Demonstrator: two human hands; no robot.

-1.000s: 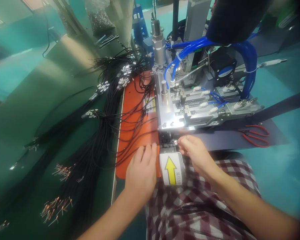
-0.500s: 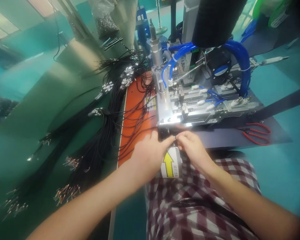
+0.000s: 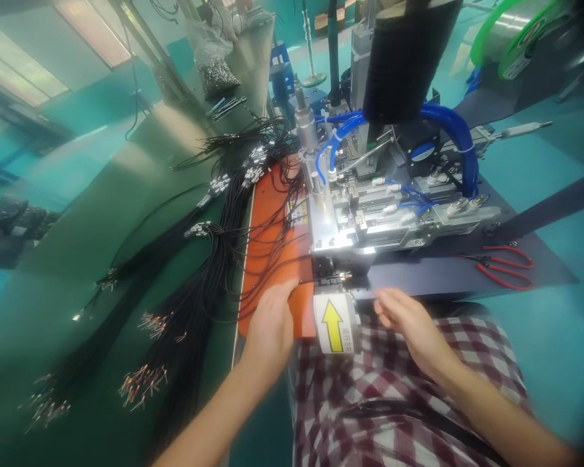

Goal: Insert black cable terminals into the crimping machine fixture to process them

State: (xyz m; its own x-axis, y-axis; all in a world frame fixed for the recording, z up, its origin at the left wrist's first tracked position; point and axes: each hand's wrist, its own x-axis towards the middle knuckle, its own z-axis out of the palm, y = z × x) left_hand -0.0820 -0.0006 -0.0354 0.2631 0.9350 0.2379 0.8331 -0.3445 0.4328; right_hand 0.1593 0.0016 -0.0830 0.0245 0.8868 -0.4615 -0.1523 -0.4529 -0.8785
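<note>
My left hand [image 3: 272,319] is over the orange mat [image 3: 263,240], its fingertips closed on a thin black cable that runs to the front of the metal machine [image 3: 326,233]. The cable's end, with small coloured wires [image 3: 345,276], lies in the black fixture [image 3: 328,281] above the white part with a yellow arrow [image 3: 333,324]. To the right of that part, my right hand [image 3: 400,310] is raised with its fingers curled together; whether anything small is between them is hidden.
Bundles of black cables [image 3: 209,272] cover the green table [image 3: 102,227] at the left. Red-handled pliers [image 3: 506,267] lie on the grey surface at the right. A green-rimmed spool [image 3: 516,32] and thick blue tubes [image 3: 460,136] are above.
My hands have moved apart from the fixture, the left one leftward and the right one rightward and down. The fixture and the cable end now show between them. The view has shifted slightly.
</note>
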